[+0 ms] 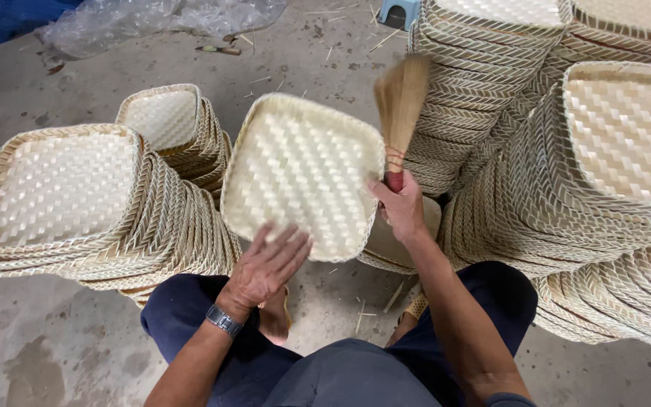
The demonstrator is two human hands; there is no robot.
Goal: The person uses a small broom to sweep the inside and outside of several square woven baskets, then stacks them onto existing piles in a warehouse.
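Observation:
A square woven bamboo tray (pixel 303 169) is held up in front of me, its pale inner weave facing me. My left hand (pixel 265 264) holds its lower edge, fingers spread along the rim. My right hand (pixel 401 205) grips a small straw brush (pixel 399 102) by its red-bound handle, bristles pointing up beside the tray's right edge. A watch sits on my left wrist. My knees in dark trousers are below.
Stacks of the same woven trays (pixel 62 203) stand at my left, a smaller stack (pixel 171 124) behind them. Tall leaning stacks (pixel 612 166) fill the right. The concrete floor has bamboo scraps, a plastic sheet (pixel 152 22) and a small stool (pixel 399 11) far back.

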